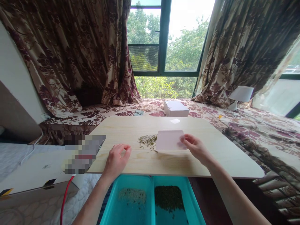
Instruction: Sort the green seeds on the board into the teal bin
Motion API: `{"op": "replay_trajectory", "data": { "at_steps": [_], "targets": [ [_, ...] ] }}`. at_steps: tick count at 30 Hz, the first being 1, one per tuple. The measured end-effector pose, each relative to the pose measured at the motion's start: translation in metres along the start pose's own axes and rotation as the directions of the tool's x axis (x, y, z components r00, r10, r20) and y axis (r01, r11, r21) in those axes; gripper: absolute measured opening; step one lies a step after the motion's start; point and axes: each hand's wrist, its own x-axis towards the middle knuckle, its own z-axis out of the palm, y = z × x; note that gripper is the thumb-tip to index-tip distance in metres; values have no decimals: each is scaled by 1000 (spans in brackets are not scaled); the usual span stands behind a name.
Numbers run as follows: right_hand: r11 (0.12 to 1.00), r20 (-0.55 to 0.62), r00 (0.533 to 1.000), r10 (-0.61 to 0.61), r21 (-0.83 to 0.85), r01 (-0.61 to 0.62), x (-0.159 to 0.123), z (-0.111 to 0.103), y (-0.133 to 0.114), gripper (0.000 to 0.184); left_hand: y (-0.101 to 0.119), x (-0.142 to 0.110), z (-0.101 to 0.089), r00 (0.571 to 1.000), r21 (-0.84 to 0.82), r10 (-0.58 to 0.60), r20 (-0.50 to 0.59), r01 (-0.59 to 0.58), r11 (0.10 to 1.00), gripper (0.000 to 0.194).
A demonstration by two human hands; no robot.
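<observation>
A thin white rectangular plastic sheet [169, 140] is gripped at its right edge by my right hand [193, 146], thumb and fingers closed on it. Its left edge meets a loose scatter of small greenish-brown seeds or grains [148, 141] on the wooden tabletop [140, 162]. My left hand [117, 158] rests on the table left of the scatter, fingers curled in and thumb near the index finger, with nothing visible in it. Below the table's front edge is a turquoise two-compartment bin [153, 200]. Pale grains [132, 195] lie in its left compartment, dark green ones [169, 197] in the right.
A tablet-like device [93, 153], partly blurred out, lies at the table's left edge with a red cable [65, 193]. A small white paper [175, 121] is at the far edge. Behind stand a white box [176, 108] and a lamp [241, 93] on a patterned ledge.
</observation>
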Motion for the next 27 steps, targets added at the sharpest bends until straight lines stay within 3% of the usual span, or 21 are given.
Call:
{"op": "replay_trajectory", "data": {
  "at_steps": [27],
  "targets": [
    [999,73,997,-38,20,36,11,6,-1,36,1,1,-1,1000,15,9,21,-9,1000,22]
  ]
}}
